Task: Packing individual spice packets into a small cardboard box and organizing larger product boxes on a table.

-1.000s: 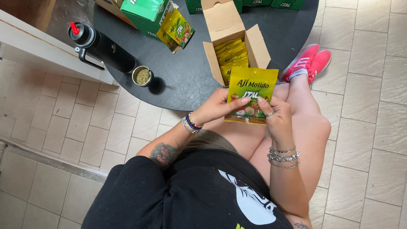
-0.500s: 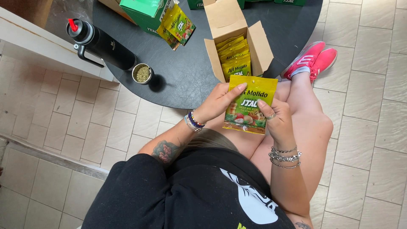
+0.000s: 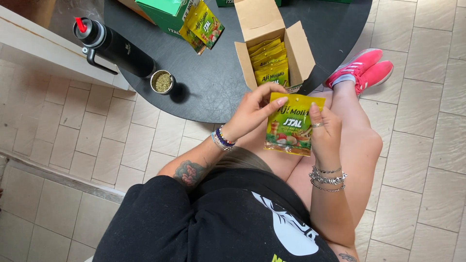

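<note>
— Two hands on one yellow-green foil spice packet, is that right?

— Yes. Left hand pinches its top left corner, right hand clasps the right edge; both are closed on it, above the lap, just in front of the open brown cardboard box of matching packets.

— How should it be handled well?

— I'd say keep it flat and pinched at the edges, so the foil doesn't crease. The black round table also carries a black flask and a small metal cup.

1 open carton, 1 flask, 1 cup, 2 hands.
</note>
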